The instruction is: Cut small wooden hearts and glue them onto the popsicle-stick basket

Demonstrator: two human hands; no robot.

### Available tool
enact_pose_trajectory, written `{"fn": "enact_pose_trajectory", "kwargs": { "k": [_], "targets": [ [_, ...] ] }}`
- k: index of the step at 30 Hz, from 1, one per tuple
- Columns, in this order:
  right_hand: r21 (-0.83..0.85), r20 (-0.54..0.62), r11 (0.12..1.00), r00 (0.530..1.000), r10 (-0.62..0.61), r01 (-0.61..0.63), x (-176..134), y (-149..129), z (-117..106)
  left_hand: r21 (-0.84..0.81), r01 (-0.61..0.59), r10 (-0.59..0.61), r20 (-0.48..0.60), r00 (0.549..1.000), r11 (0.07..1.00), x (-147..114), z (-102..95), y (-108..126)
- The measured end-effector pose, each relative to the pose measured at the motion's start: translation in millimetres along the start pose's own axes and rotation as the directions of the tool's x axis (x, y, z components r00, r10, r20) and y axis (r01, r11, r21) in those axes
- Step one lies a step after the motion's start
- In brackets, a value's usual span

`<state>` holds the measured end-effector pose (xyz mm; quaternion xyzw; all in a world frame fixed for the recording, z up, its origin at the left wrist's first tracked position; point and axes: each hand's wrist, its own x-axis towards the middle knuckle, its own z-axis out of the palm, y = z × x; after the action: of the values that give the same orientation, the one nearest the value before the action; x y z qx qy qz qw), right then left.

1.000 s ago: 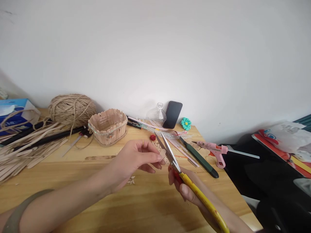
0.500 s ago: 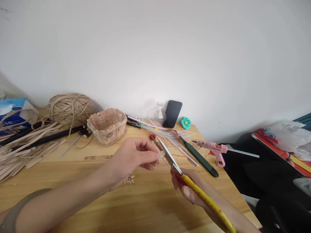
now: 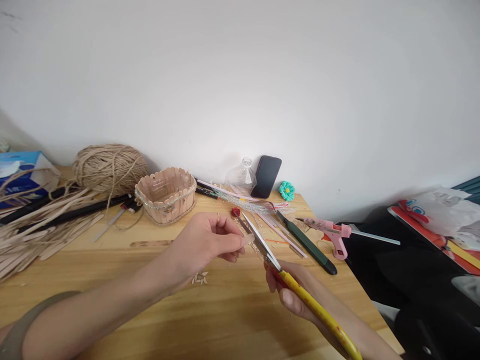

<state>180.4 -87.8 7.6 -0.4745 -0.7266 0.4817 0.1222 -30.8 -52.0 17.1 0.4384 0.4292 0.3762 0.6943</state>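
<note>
Between thumb and fingers, my left hand (image 3: 215,237) pinches a short piece of wooden craft stick (image 3: 249,238). My right hand (image 3: 290,287) grips yellow-handled scissors (image 3: 300,292), whose blades are slightly apart and point up and left. The wood piece's right end lies at the blades; whether it is between them I cannot tell for sure. Below my left hand, small pointed wood bits (image 3: 200,278) lie in a cluster on the table (image 3: 150,310). A small red object (image 3: 235,212) sits just beyond the blade tips.
A stick basket (image 3: 167,197), a twine ball (image 3: 109,167) and loose craft sticks (image 3: 41,235) occupy the left. Toward the back stand a cut plastic bottle (image 3: 242,175) and a phone (image 3: 266,176). A green-handled knife (image 3: 307,245) and a pink glue gun (image 3: 333,233) lie rightward.
Almost nothing differs. Both hands keep their places, and the scissor blades appear slightly closer together.
</note>
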Motion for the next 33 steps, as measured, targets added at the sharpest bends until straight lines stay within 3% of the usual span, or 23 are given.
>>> {"fn": "enact_pose_trajectory", "kwargs": {
  "k": [7, 14, 22, 33],
  "targets": [
    [0.018, -0.035, 0.996, 0.996, 0.085, -0.084, 1, 3, 0, 0.018, 0.028, -0.027, -0.012, 1.000, 0.999, 2, -1.0, 0],
    [0.179, -0.090, 0.978, 0.988, 0.125, -0.107, -1, 3, 4, -0.063, 0.029, -0.033, -0.069, 0.997, 0.998, 9, -5.7, -2],
    [-0.067, -0.065, 0.984, 0.985, 0.162, -0.166, 1, -10, 4, -0.068, 0.044, -0.052, -0.128, 0.990, 0.997, 12, -5.5, -2],
    [-0.190, -0.099, 0.962, 0.979, 0.177, -0.194, 7, -12, 8, -0.010, 0.029, -0.030, -0.105, 0.994, 1.000, 14, -5.9, -6]
  ]
}}
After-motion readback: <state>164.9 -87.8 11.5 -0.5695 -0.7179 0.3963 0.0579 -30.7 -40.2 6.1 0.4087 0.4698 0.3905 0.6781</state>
